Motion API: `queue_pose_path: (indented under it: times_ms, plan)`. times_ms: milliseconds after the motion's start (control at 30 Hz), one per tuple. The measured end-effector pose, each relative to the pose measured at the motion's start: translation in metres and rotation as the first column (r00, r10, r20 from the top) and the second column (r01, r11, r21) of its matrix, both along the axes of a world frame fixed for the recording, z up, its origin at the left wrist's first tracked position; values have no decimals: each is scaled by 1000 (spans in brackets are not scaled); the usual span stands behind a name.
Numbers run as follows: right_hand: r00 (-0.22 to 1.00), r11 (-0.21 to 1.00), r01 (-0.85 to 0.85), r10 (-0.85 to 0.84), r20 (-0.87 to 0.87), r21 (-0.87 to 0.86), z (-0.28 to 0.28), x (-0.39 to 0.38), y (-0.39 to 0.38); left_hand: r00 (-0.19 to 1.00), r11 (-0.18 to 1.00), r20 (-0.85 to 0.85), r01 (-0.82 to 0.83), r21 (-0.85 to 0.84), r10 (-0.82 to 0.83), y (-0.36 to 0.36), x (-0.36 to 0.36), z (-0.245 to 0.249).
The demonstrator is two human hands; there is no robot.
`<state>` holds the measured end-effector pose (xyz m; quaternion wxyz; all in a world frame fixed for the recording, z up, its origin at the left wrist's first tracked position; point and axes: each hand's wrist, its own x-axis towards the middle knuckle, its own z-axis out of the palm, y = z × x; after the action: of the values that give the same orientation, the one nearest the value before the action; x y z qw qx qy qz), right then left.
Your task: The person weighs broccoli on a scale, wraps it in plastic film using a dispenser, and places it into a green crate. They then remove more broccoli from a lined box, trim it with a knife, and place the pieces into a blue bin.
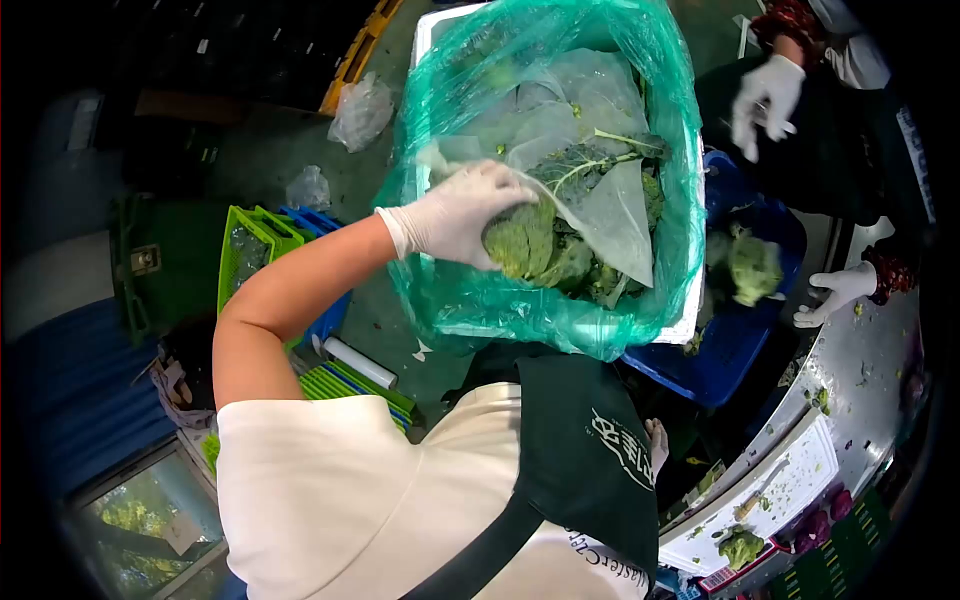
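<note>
My left hand (465,212), in a white glove, reaches into a white foam box (684,318) lined with a green plastic bag (415,265). Its fingers and thumb close round a green vegetable head (522,238) that looks like broccoli. Beside this head lie more green heads and a dark leafy stalk (590,168). A thin, translucent white sheet (618,222) partly covers them, and its blurred edge rises by my wrist. My right hand (657,445) shows only as a sliver beside my dark apron (580,420); its fingers are mostly hidden.
A co-worker's gloved hands (768,98) are at the right, above a blue tub (715,375) holding a leafy green head (755,267). A metal table (850,350) carries scraps and a white board (800,460). Green crates (235,255) stand left, near plastic bags (360,112).
</note>
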<state>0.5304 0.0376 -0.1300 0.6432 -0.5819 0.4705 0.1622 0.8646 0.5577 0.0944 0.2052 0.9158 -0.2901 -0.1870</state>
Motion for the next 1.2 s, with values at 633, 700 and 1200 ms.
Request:
queue_pose_path:
  times_ms: [633, 700, 1200]
  plan:
    - [993, 988, -116, 118, 13, -101, 28, 44, 10, 493, 737, 596, -618, -272, 634, -1, 20, -32]
    - [997, 997, -57, 59, 43, -60, 24, 37, 14, 769, 727, 182, -458, -511, 613, -51, 1, -3]
    - [998, 999, 34, -33, 50, -15, -5, 4, 15, 710, 883, -602, -469, -17, 365, -48, -8, -104]
